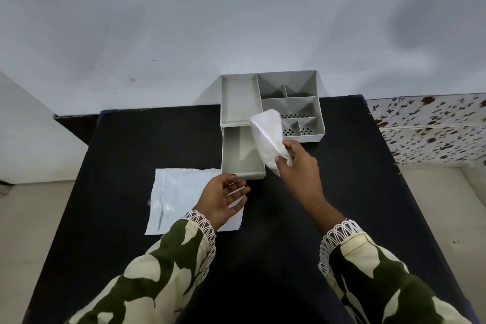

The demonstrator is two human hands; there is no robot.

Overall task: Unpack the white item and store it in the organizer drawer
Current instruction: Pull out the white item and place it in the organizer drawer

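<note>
black table (131, 144) carries a grey organizer (238, 97) whose drawer (238, 163) stands pulled out toward the person, with a flat white packaging bag (178, 192) lying just beside the drawer's front. right hand (298, 163) pinches the white item (265, 139) by its lower end, limp and raised above the drawer's right edge, while the left hand (223, 197) hovers open and empty over the bag. held so loosely, the item could droop over the drawer wall or catch on the organizer's compartments instead of settling inside.
</note>
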